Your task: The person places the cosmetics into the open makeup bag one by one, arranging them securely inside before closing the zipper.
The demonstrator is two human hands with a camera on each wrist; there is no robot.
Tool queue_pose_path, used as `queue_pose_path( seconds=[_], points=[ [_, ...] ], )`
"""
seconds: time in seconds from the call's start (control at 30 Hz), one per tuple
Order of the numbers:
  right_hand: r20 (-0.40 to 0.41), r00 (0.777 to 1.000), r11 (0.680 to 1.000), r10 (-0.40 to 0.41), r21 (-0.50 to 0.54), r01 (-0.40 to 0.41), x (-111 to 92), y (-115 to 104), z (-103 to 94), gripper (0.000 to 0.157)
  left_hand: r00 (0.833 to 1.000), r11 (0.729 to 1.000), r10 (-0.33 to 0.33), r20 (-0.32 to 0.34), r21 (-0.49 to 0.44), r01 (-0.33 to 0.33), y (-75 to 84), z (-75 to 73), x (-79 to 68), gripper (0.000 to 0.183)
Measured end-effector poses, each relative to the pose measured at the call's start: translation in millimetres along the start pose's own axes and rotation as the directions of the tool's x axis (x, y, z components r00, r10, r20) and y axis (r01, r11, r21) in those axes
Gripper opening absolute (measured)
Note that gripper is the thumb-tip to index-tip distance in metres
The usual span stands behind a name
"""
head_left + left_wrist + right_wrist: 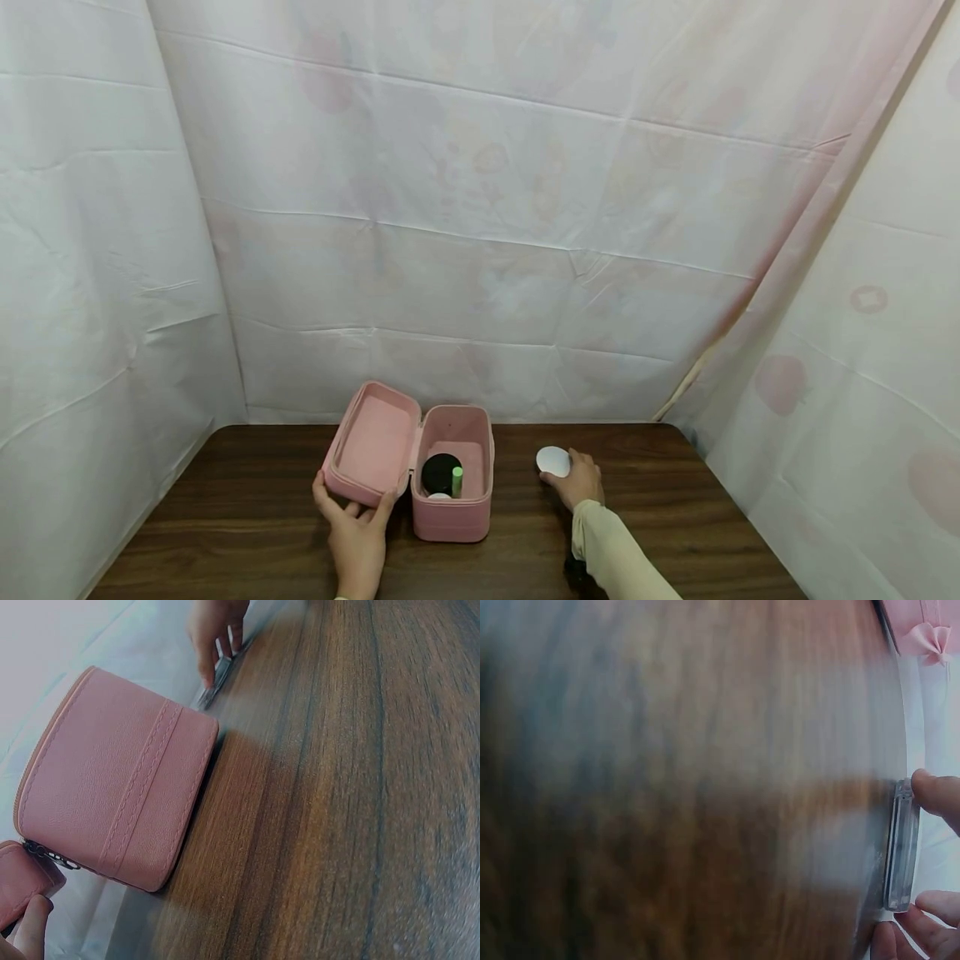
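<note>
A pink zip case (452,522) stands on the table with its lid (375,442) swung out to the left. My left hand (356,542) holds the lid by its near edge, thumb at one corner and fingers at the other. Inside the case are a round black item (441,468), a light green tube (457,479) and part of something white (438,496). To the right of the case, my right hand (581,482) grips a flat round compact (553,461) by its rim. Its top is white, and the right wrist view shows clear sides. It is at the tabletop.
The dark wood table (255,517) ends at the back against a pale hanging cloth (465,208), with more cloth on both sides. A pink bow (930,643) shows on the case in the right wrist view. Something dark (576,573) lies beneath the right sleeve.
</note>
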State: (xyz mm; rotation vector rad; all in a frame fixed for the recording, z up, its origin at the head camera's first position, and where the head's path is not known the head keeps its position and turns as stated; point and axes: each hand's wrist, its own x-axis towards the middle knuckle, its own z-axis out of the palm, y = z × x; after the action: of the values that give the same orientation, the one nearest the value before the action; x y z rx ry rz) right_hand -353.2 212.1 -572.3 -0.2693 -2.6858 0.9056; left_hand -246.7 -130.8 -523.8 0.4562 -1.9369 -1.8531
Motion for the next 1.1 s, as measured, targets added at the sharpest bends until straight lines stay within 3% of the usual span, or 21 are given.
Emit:
queue_pose_path(
  seconds=[1.1],
  points=[
    [-0.026, 0.999, 1.000, 0.030, 0.003, -0.030, 4.0, 4.4, 6.2, 0.084, 1.000, 1.000, -0.013, 0.013, -0.027, 0.013, 0.1, 0.0, 0.5, 0.112]
  ],
)
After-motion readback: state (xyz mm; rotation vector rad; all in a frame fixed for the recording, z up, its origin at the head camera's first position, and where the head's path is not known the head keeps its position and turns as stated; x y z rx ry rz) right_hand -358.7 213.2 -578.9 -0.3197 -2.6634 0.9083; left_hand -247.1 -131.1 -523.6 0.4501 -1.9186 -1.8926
